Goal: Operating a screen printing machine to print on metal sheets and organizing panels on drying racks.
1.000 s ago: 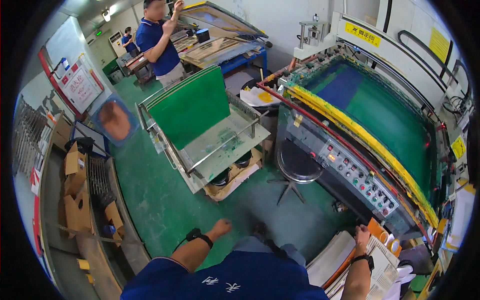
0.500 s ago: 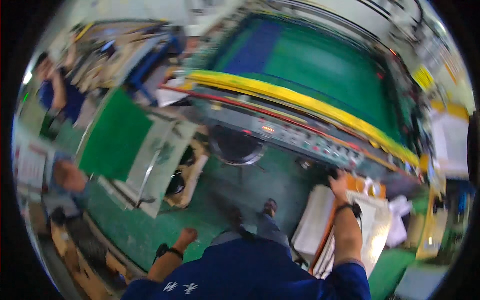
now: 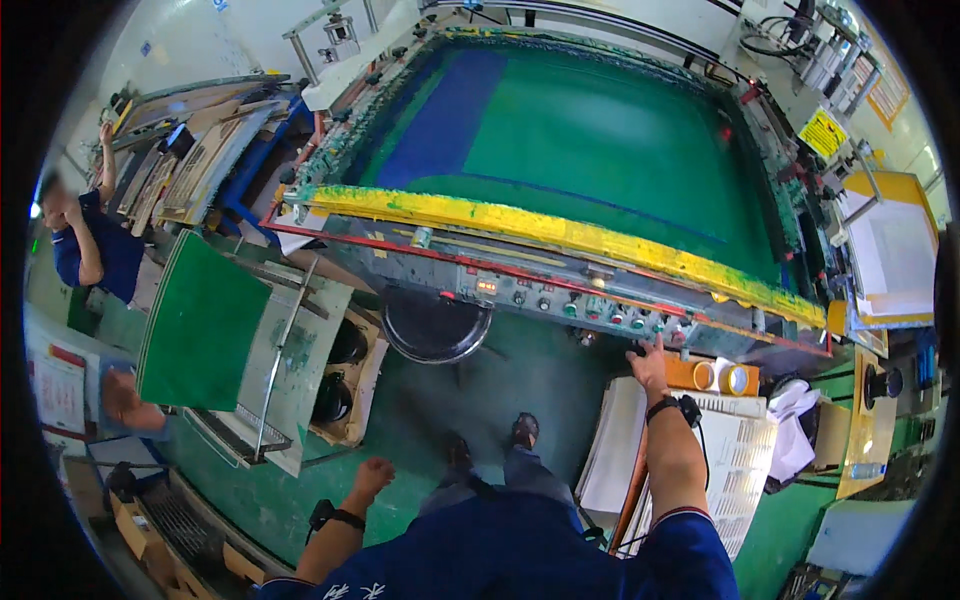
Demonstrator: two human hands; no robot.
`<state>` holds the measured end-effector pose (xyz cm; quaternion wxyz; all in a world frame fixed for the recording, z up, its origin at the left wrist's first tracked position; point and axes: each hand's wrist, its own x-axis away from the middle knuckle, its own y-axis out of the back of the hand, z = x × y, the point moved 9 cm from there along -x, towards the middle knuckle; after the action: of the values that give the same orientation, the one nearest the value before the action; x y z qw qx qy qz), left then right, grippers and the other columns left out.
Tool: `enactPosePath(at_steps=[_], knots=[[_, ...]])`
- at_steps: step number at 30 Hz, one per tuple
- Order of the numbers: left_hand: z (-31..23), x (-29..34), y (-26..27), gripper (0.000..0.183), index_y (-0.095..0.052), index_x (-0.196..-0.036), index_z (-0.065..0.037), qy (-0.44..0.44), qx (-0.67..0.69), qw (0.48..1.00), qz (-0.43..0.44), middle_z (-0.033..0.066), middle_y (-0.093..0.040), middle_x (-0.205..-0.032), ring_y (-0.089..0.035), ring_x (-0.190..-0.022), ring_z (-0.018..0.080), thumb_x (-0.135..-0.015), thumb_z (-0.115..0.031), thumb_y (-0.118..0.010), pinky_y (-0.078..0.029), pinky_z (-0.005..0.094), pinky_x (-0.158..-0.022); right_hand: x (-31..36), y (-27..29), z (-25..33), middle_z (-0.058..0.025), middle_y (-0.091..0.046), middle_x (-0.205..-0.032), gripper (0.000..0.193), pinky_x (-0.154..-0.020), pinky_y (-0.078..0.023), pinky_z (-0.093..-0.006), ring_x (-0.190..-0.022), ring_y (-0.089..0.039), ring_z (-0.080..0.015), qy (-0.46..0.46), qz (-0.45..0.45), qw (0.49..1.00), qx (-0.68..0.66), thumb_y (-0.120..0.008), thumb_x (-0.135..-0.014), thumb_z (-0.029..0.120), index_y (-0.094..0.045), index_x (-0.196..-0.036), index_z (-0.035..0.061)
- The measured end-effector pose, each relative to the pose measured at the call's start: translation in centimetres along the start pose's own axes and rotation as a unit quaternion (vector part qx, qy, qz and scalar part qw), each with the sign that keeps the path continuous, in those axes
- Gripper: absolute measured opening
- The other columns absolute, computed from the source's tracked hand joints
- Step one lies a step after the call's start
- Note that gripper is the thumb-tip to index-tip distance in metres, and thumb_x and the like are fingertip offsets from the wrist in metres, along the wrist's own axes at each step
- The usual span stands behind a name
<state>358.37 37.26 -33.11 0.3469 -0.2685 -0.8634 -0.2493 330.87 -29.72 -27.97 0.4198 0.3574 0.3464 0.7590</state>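
Note:
My right hand (image 3: 650,368) is raised to the right part of a control panel (image 3: 545,300), fingers apart and one fingertip at its lower edge near the round buttons. Whether that finger presses a button I cannot tell. Above the panel lies a large screen printing frame (image 3: 600,135), green with a blue band, with a paint-smeared yellow bar (image 3: 560,232) along its near edge. My left hand (image 3: 372,477) hangs low over the green floor, fingers curled and seemingly holding nothing. Both wrists wear dark straps with small devices.
Below my right arm stands a stack of white sheets (image 3: 715,450), with tape rolls (image 3: 733,378) at its far end. A round black stool (image 3: 437,325) stands before the machine. A green panel (image 3: 203,322) leans on a rack at left. Another person (image 3: 95,240) is at the far left.
The view has swung and sharpened, so the machine sits further left. My right hand has its finger extended up to the panel's buttons. My left hand still hangs low.

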Motion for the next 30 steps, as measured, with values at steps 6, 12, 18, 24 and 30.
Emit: enactPosePath(at_steps=[6,12,18,24,30], knots=[[0.4,-0.1,0.4,0.021,-0.065,-0.099,-0.001,-0.001,0.000,1.000,-0.003,0.0075,-0.067,-0.082,-0.064,-0.071,0.0168,-0.083,-0.014,-0.064,-0.052,0.0299,-0.061,-0.6,-0.4,0.4,-0.0189,-0.019,-0.157,0.058,-0.112,-0.032,-0.0369,-0.136,-0.038,-0.0363,-0.012,0.027,0.999,-0.030,-0.069,-0.079,0.029,-0.057,-0.127,-0.0029],[5.8,-0.3,0.2,0.019,-0.068,-0.097,-0.002,0.063,-0.019,0.998,-0.004,0.0079,-0.068,-0.080,-0.064,-0.071,0.0167,-0.084,-0.016,-0.064,-0.051,0.0303,-0.060,-1.0,-1.0,-2.9,-0.0202,-0.039,-0.147,0.061,-0.114,-0.028,-0.0355,-0.136,-0.039,-0.0320,0.023,-0.033,0.997,-0.070,-0.070,-0.079,0.021,-0.051,-0.132,-0.0039],[7.4,0.5,-0.5,0.024,-0.069,-0.098,-0.003,0.061,0.006,0.998,-0.005,0.0075,-0.068,-0.081,-0.065,-0.073,0.0172,-0.086,-0.022,-0.061,-0.052,0.0317,-0.063,4.6,-5.7,-1.1,-0.0209,-0.061,-0.124,0.048,-0.100,-0.044,-0.0380,-0.117,-0.057,-0.0328,-0.065,0.084,0.992,-0.061,-0.069,-0.078,0.029,-0.065,-0.118,0.0036],[4.4,-3.7,-0.8,0.027,-0.069,-0.100,-0.002,-0.108,-0.115,0.984,0.082,0.0082,-0.068,-0.080,-0.065,-0.072,0.0164,-0.085,-0.024,-0.061,-0.053,0.0320,-0.065,12.1,-12.2,-3.3,-0.0169,-0.067,-0.108,0.038,-0.090,-0.048,-0.0409,-0.104,-0.062,-0.0350,0.009,0.196,0.978,0.068,-0.061,-0.081,0.036,-0.069,-0.104,0.0063],[3.6,-6.2,-0.9,0.019,-0.070,-0.086,-0.005,-0.126,-0.309,0.929,0.157,0.0086,-0.067,-0.077,-0.066,-0.071,0.0197,-0.080,-0.021,-0.062,-0.053,0.0328,-0.062,23.0,-11.2,-3.5,-0.0199,-0.067,-0.108,0.043,-0.089,-0.051,-0.0391,-0.104,-0.063,-0.0364,-0.103,0.172,0.979,-0.034,-0.060,-0.083,0.033,-0.065,-0.116,0.0062]])
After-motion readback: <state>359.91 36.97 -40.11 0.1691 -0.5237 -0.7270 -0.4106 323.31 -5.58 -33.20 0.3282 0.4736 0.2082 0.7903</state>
